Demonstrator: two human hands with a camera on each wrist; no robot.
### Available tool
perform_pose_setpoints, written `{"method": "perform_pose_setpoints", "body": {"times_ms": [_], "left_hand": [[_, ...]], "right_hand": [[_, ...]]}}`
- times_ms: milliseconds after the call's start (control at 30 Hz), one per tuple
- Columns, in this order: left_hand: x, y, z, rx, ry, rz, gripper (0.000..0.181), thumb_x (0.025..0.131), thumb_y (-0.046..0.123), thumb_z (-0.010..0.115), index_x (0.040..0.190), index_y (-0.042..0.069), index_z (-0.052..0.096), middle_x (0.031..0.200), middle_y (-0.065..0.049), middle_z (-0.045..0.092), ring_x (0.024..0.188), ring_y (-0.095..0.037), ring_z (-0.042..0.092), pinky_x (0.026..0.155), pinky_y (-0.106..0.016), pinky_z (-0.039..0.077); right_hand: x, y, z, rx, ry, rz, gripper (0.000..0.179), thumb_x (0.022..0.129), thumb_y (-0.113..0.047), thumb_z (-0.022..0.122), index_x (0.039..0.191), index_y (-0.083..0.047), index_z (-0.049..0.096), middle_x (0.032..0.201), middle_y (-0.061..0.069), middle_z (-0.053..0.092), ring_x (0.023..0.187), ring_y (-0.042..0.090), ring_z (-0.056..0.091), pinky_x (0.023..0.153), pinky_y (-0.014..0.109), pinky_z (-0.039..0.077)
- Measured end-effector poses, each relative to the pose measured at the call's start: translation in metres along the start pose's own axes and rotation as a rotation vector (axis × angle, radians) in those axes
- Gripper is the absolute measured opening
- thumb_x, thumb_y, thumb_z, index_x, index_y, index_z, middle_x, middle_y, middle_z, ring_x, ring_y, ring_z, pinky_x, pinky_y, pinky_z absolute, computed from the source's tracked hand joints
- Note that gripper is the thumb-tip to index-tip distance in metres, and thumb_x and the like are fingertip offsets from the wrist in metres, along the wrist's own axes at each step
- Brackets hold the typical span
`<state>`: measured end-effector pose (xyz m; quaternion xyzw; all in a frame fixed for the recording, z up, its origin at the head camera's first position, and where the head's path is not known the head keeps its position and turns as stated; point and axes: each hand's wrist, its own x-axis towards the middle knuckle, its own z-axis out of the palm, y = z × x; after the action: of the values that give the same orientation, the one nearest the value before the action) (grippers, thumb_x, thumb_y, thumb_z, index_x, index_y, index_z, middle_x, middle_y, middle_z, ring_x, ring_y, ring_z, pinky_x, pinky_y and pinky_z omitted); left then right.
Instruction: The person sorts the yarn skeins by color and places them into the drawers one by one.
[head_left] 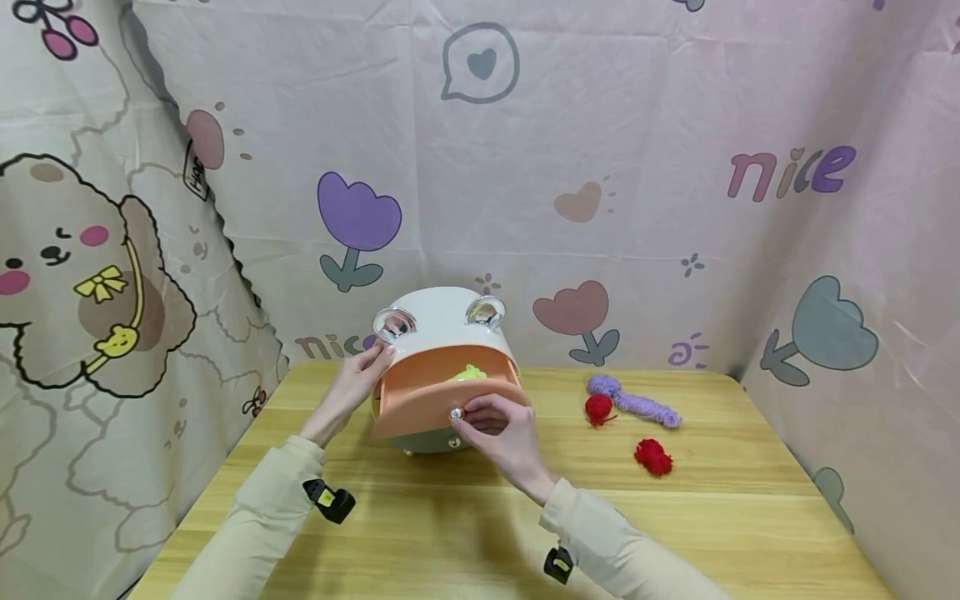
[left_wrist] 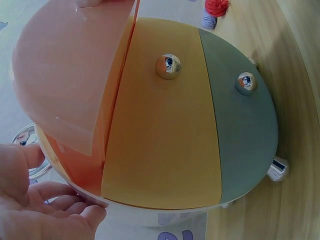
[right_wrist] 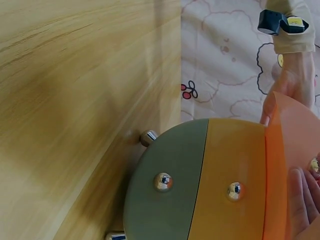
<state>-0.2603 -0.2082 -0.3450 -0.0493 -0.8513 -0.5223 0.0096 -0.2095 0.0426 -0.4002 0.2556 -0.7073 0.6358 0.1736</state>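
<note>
2 sleeves [head_left: 247, 517] — R fingers [head_left: 487, 403] pinch 1 of 3 drwr knobs [head_left: 456, 412].

The head view looks forward and down from farther back; close wrist views share the drawer fronts [left_wrist: 162, 135].

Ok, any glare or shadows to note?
Head view: soft shadow on the wooden tabletop in front of the mini drawer cabinet; left wrist view: bright glints on the silver ball knobs, pale sheen on the peach top drawer front; right wrist view: dark shadow beside the cabinet's green bottom drawer.
</note>
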Motion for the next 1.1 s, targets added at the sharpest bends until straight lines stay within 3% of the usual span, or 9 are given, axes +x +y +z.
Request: {"method": "perform_pose_setpoints", "body": {"times_ms": [300,700,867,1100], "left_hand": [[-0.001,0.0,-0.001,-0.005,-0.001,-0.004,0.067,0.108,0.041,0.043,0.157,-0.001,0.025,0.167,-0.015,0.02,0.156,-0.037,0.015,0.129,-0.049,0.02],[0.0,0.0,0.0,0.012,-0.001,-0.006,0.068,0.108,0.041,0.043,0.156,-0.003,0.025,0.166,-0.018,0.021,0.156,-0.039,0.016,0.128,-0.051,0.022],[0.0,0.0,0.0,0.013,-0.002,-0.006,0.069,0.108,0.041,0.044,0.156,-0.004,0.025,0.166,-0.018,0.02,0.156,-0.038,0.016,0.127,-0.05,0.023],[-0.002,0.003,0.0,0.011,-0.005,-0.007,0.068,0.108,0.04,0.044,0.156,-0.003,0.025,0.166,-0.018,0.02,0.156,-0.038,0.016,0.128,-0.05,0.022]], "right_hand": [[0.005,-0.001,0.003,0.004,0.024,0.016,0.014,0.081,-0.007,0.083,0.089,0.0,0.074,0.083,0.019,0.076,0.071,0.013,0.075,0.067,0.026,0.064],[0.02,0.005,0.009,0.017,0.03,0.103,0.018,0.082,-0.006,0.082,0.096,0.0,0.073,0.092,0.02,0.077,0.079,0.019,0.076,0.072,0.021,0.062],[0.027,0.008,0.013,0.02,0.033,0.147,0.017,0.083,0.0,0.08,0.097,0.004,0.072,0.094,0.023,0.076,0.081,0.027,0.076,0.072,0.02,0.062],[0.034,-0.015,0.013,0.006,0.033,0.161,0.015,0.084,0.004,0.076,0.097,0.011,0.07,0.093,0.028,0.075,0.083,0.035,0.075,0.074,0.02,0.061]]}}
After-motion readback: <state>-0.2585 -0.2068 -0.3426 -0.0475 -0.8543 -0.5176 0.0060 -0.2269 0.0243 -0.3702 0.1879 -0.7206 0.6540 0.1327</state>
